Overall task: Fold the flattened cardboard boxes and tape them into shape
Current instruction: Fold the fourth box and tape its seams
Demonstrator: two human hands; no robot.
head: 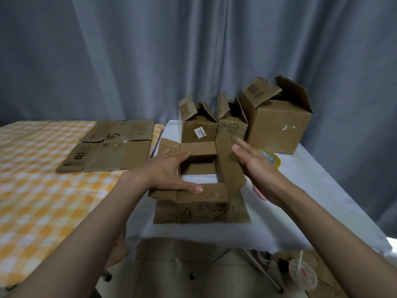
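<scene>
Both hands worked at one box. Left hand: fingers straight, spread across the left flap, thumb lying along the near flap; pressing, not gripping. Right hand: fingers straight and together, flat against the outer face of the raised right flap; holding nothing.

Partly folded brown cardboard box: stood near the front edge of the white-covered surface, middle still open, white cloth visible through it; handwritten "4" on its near face. Far flap folded in; right flap tilted upright.

Roll of clear yellowish packing tape: lay just behind the right hand, mostly hidden by it.

Two small brown cardboard boxes with open flaps: side by side directly behind the working box, close to its far flap. Large brown cardboard box with torn open flaps: right of those, at the back. Together they closed off the rear of the white surface.

Stack of flattened brown cardboard sheets: on the orange-and-white checked surface to the left, just across the gap.

Open room: bare white cloth to the right of the right hand and along the front edge; checked cloth in front of the flat stack.

Grey curtain: backdrop. Plastic cup with straw: on the floor, lower right.
</scene>
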